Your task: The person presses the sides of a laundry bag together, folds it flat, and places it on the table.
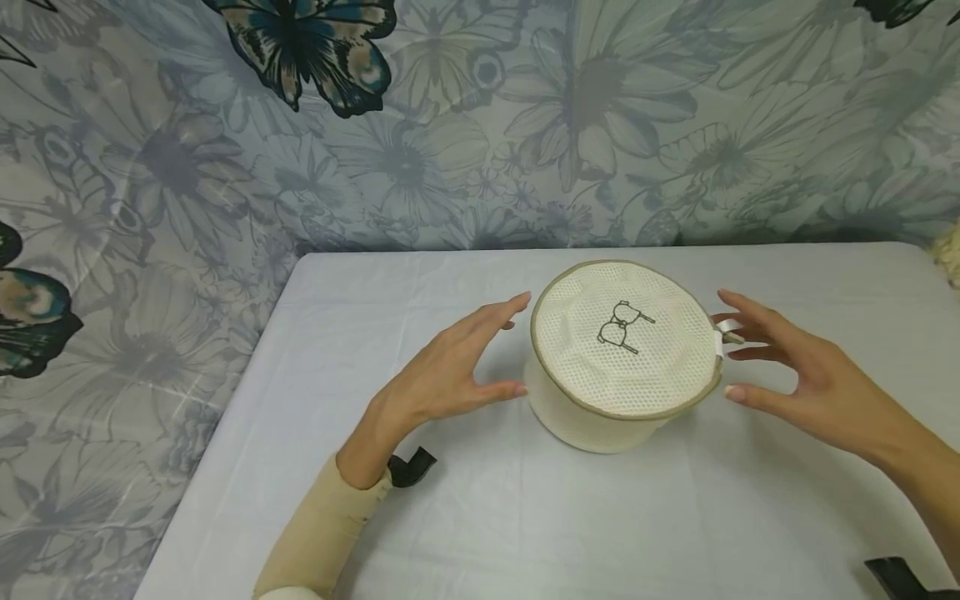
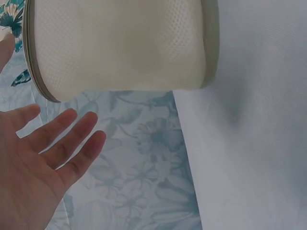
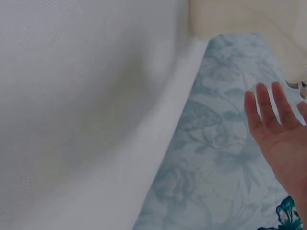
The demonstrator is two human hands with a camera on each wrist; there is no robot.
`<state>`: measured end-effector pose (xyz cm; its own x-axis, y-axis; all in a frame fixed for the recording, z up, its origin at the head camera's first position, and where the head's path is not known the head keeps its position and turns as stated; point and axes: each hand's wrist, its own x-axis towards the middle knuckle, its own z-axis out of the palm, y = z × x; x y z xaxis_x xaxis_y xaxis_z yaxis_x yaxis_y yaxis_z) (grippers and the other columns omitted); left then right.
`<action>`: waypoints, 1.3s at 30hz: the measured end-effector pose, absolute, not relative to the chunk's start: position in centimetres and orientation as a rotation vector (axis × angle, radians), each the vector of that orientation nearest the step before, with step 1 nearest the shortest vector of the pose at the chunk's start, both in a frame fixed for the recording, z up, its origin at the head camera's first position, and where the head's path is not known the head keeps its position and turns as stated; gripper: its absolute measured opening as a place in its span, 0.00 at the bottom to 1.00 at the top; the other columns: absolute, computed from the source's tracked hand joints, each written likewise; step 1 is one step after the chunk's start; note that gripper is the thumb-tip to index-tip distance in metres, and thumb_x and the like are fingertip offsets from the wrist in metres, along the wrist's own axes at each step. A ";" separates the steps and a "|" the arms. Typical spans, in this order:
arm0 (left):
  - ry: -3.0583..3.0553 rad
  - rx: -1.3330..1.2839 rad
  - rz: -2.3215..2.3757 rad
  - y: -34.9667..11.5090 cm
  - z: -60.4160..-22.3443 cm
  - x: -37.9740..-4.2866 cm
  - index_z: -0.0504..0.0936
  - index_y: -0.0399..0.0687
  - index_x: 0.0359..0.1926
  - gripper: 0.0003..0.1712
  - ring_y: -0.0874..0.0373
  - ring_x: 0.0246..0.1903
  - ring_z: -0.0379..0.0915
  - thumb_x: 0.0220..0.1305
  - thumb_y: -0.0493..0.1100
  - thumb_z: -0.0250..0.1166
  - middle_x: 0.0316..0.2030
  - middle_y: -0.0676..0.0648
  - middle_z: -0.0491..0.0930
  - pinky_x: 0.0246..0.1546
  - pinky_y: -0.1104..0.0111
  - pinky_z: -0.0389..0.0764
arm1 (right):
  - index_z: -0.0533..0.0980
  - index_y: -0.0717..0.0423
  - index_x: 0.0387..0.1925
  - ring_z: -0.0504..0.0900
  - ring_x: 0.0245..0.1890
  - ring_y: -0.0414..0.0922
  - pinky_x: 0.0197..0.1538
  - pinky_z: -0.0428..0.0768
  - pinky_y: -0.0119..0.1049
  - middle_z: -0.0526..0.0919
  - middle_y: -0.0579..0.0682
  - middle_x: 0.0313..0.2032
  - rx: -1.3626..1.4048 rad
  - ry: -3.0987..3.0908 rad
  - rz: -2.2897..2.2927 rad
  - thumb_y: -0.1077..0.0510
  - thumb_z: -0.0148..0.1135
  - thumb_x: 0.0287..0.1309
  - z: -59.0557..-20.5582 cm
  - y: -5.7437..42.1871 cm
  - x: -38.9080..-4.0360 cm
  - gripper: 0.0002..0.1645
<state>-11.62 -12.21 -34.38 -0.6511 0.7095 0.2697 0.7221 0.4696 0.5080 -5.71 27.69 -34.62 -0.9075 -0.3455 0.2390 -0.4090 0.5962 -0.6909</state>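
A round cream mesh laundry bag stands upright on the white-covered table, its top printed with an outline of glasses. A zipper runs around the rim of the top, and its pull tab sits at the right side. My left hand is beside the bag's left side, fingers spread and thumb apart. On the other side, my right hand is held near the pull tab with fingers extended. Neither hand grips anything. In the right wrist view the bag is only partly visible.
The white tablecloth covers the table up to its back edge. Behind it hangs a grey-blue floral cloth with butterflies. A pale yellow object is cut off at the right edge. Black straps show at the wrists.
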 end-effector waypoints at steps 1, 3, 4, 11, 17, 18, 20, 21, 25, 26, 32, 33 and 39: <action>-2.668 -1.315 -0.952 -12.1 -34.3 -11.6 0.47 0.58 0.79 0.56 0.59 0.61 0.69 0.60 0.59 0.71 0.72 0.54 0.61 0.61 0.61 0.72 | 0.56 0.46 0.77 0.75 0.52 0.25 0.50 0.68 0.12 0.71 0.32 0.63 0.646 -2.736 1.229 0.73 0.77 0.41 -34.6 27.6 -5.7 0.64; -2.660 -1.334 -0.972 -11.8 -34.2 -11.7 0.47 0.58 0.79 0.56 0.59 0.62 0.69 0.60 0.59 0.71 0.72 0.55 0.61 0.62 0.61 0.72 | 0.57 0.47 0.77 0.76 0.51 0.26 0.50 0.69 0.12 0.71 0.34 0.63 0.649 -2.735 1.251 0.74 0.77 0.41 -34.6 27.5 -5.8 0.63; -2.656 -1.341 -0.982 -11.7 -34.2 -11.7 0.47 0.58 0.79 0.56 0.58 0.62 0.69 0.60 0.58 0.71 0.71 0.55 0.62 0.62 0.61 0.71 | 0.58 0.47 0.76 0.76 0.51 0.26 0.51 0.69 0.13 0.71 0.35 0.63 0.649 -2.734 1.263 0.74 0.78 0.40 -34.5 27.4 -5.9 0.63; -2.647 -1.368 -0.998 -11.0 -34.1 -11.8 0.51 0.57 0.79 0.52 0.61 0.61 0.68 0.62 0.59 0.69 0.68 0.54 0.67 0.63 0.63 0.70 | 0.61 0.46 0.75 0.74 0.54 0.29 0.52 0.69 0.13 0.68 0.40 0.69 0.672 -2.709 1.299 0.72 0.80 0.37 -34.3 26.6 -6.4 0.63; -2.640 -1.369 -1.025 -10.7 -34.2 -11.8 0.54 0.55 0.78 0.51 0.64 0.60 0.67 0.61 0.59 0.70 0.67 0.54 0.67 0.64 0.66 0.69 | 0.64 0.54 0.73 0.72 0.59 0.34 0.55 0.70 0.18 0.68 0.46 0.69 0.737 -2.665 1.454 0.76 0.78 0.37 -34.1 26.4 -6.6 0.59; -2.640 -1.367 -1.026 -10.7 -34.2 -11.8 0.54 0.55 0.78 0.51 0.64 0.60 0.67 0.61 0.59 0.70 0.67 0.54 0.67 0.64 0.66 0.69 | 0.64 0.55 0.73 0.71 0.61 0.33 0.56 0.70 0.18 0.68 0.46 0.69 0.739 -2.662 1.478 0.76 0.77 0.38 -34.1 26.3 -6.6 0.58; -2.641 -1.359 -1.028 -10.6 -34.3 -11.7 0.54 0.55 0.78 0.51 0.64 0.60 0.67 0.61 0.59 0.70 0.67 0.54 0.67 0.63 0.66 0.69 | 0.64 0.56 0.72 0.70 0.62 0.32 0.56 0.70 0.18 0.68 0.46 0.69 0.740 -2.661 1.499 0.76 0.77 0.38 -34.0 26.3 -6.6 0.57; -2.642 -1.351 -1.027 -10.6 -34.3 -11.7 0.54 0.55 0.78 0.51 0.64 0.60 0.66 0.61 0.58 0.70 0.67 0.53 0.67 0.64 0.66 0.68 | 0.64 0.56 0.72 0.70 0.63 0.32 0.56 0.70 0.18 0.68 0.46 0.69 0.738 -2.659 1.505 0.76 0.77 0.38 -34.0 26.2 -6.6 0.57; -2.671 -1.298 -1.046 -10.2 -34.3 -11.4 0.53 0.56 0.78 0.49 0.60 0.66 0.63 0.64 0.58 0.68 0.70 0.52 0.65 0.66 0.63 0.67 | 0.64 0.57 0.72 0.69 0.64 0.32 0.56 0.70 0.18 0.68 0.47 0.68 0.732 -2.648 1.513 0.77 0.77 0.38 -34.2 26.0 -6.6 0.57; -2.684 -1.283 -1.050 -10.1 -34.3 -11.3 0.53 0.57 0.78 0.48 0.60 0.68 0.61 0.65 0.58 0.67 0.70 0.52 0.64 0.67 0.62 0.66 | 0.64 0.57 0.72 0.69 0.63 0.32 0.56 0.70 0.18 0.69 0.46 0.68 0.727 -2.646 1.510 0.77 0.77 0.38 -34.2 26.0 -6.6 0.57; -2.762 -1.215 -1.009 -9.7 -34.4 -10.9 0.49 0.60 0.79 0.51 0.61 0.71 0.56 0.64 0.62 0.66 0.71 0.52 0.63 0.69 0.63 0.62 | 0.65 0.54 0.72 0.70 0.62 0.29 0.55 0.70 0.16 0.69 0.43 0.68 0.680 -2.663 1.488 0.75 0.78 0.39 -34.5 25.7 -6.4 0.57; -2.766 -1.212 -1.003 -9.6 -34.5 -10.9 0.49 0.60 0.79 0.51 0.62 0.71 0.56 0.63 0.62 0.67 0.71 0.52 0.63 0.69 0.64 0.62 | 0.65 0.53 0.72 0.70 0.62 0.29 0.55 0.70 0.16 0.69 0.43 0.68 0.677 -2.666 1.485 0.74 0.79 0.38 -34.5 25.6 -6.4 0.57; -2.766 -1.208 -0.976 -9.5 -34.8 -11.0 0.49 0.59 0.79 0.52 0.63 0.71 0.55 0.63 0.63 0.67 0.71 0.52 0.63 0.69 0.66 0.61 | 0.63 0.53 0.73 0.68 0.63 0.30 0.56 0.69 0.16 0.67 0.45 0.70 0.716 -2.660 1.461 0.74 0.79 0.37 -34.8 25.5 -6.5 0.60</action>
